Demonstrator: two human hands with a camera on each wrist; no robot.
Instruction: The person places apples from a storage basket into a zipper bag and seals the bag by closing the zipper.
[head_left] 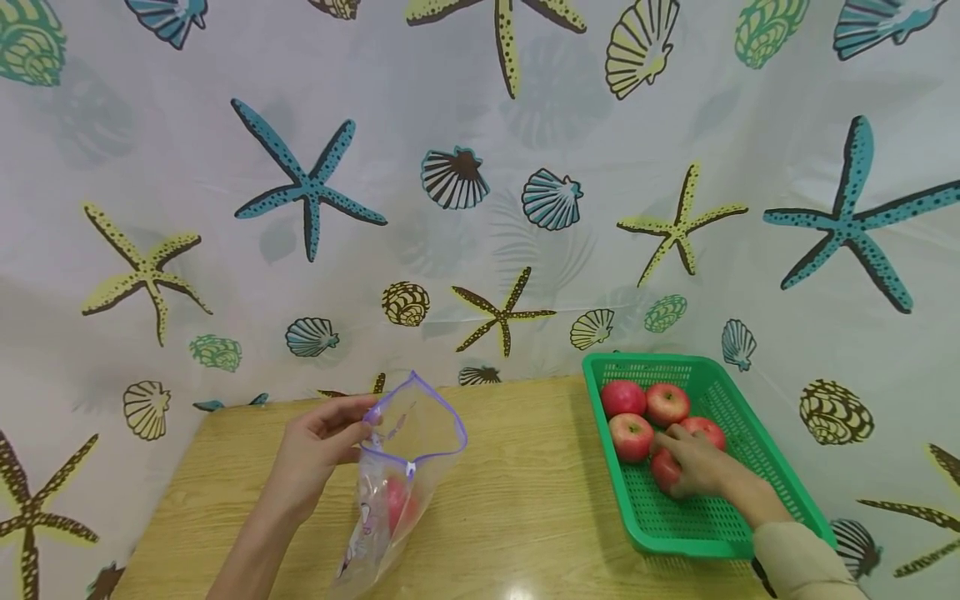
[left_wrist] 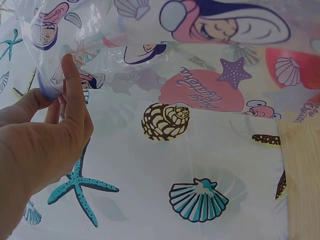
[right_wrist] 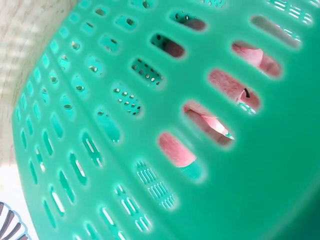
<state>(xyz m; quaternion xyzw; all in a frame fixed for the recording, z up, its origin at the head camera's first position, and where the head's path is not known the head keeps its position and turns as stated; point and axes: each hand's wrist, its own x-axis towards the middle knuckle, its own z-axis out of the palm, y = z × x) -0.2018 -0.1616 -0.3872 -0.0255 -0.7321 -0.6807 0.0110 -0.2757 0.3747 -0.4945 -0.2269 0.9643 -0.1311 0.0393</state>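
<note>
My left hand [head_left: 318, 446] pinches the purple-edged rim of a clear printed zip bag [head_left: 372, 521], whose mouth gapes upward. Inside the bag a red apple [head_left: 401, 502] shows through the plastic. In the left wrist view, thumb and fingers hold the bag [left_wrist: 200, 75] by its edge. Over on the right, my right hand [head_left: 696, 461] reaches into a green plastic basket [head_left: 780, 475] and grips a red apple [head_left: 665, 472]. Several more apples [head_left: 632, 437] lie around it. The basket wall [right_wrist: 165, 105] hides most of this hand in the right wrist view.
Bag and basket are on a wooden table [head_left: 517, 492]. Behind it hangs a white curtain [head_left: 495, 242] printed with starfish and shells. The basket has a raised perforated wall all round.
</note>
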